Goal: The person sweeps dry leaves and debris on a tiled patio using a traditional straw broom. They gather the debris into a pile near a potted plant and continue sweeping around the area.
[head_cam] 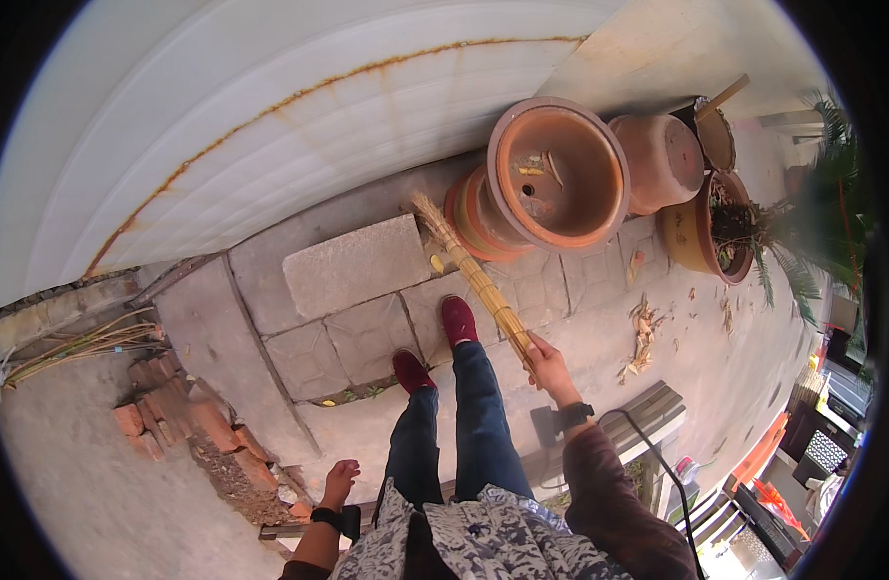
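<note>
My right hand (547, 366) grips the near end of a short straw hand broom (488, 293), bound with several bands along its length. Its frayed bristle end reaches down between a rough concrete block (361, 262) and the stacked clay flowerpots (480, 210). A yellow leaf (436, 264) lies on the paving beside the broom. My left hand (340, 478) hangs at my side, nothing in it, its fingers loosely bent.
A white metal wall (270, 145) with a rust line runs behind the block. To the right stand an upturned clay pot (658, 163) and a potted palm (720, 232). Dry leaves (641, 333) litter the concrete. Broken bricks (154, 413) and thin canes (82, 348) lie left.
</note>
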The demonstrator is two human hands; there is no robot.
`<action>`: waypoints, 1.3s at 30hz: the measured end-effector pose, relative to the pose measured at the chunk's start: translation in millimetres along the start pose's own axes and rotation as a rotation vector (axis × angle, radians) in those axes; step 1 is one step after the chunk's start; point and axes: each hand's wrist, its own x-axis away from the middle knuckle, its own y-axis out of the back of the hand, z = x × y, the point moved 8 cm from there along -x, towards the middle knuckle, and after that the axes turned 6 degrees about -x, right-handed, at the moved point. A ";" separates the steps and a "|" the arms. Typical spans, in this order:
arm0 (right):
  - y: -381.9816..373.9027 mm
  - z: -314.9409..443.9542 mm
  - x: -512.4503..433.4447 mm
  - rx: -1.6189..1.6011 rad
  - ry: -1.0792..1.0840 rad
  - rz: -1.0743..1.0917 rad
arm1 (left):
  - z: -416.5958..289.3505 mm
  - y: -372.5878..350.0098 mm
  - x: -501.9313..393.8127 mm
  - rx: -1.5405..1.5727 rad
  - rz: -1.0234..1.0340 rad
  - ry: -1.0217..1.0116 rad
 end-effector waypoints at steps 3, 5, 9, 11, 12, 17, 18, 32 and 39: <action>-9.7 -5.1 0.4 -0.220 0.022 0.040 | 1.6 11.0 -1.2 -0.050 0.009 0.012; -30.3 -6.7 -36.8 -0.332 0.105 0.052 | 3.5 15.8 -2.4 -0.070 0.000 0.022; -71.6 -64.5 -104.6 -0.375 -0.142 0.134 | 15.4 16.3 -3.0 -0.058 -0.056 0.051; -73.1 -94.1 -106.1 -0.411 -0.274 0.101 | 22.2 4.8 -5.4 -0.069 -0.036 0.038; -61.9 -96.8 -99.8 -0.342 -0.221 0.056 | 25.4 1.5 -4.2 -0.088 -0.032 0.044; 2.2 -79.1 -15.9 -0.186 0.057 0.013 | 34.1 -21.8 7.0 -0.163 0.015 0.081; 6.6 -71.2 -12.1 -0.203 0.088 0.027 | 32.0 -25.9 6.3 -0.153 0.011 0.078; -0.4 -93.0 -57.2 0.181 0.276 -0.100 | 10.2 -41.7 14.0 -0.155 -0.025 0.035; 13.0 -37.5 -43.1 0.392 0.570 -0.236 | 9.8 -48.8 7.6 -0.155 0.002 0.041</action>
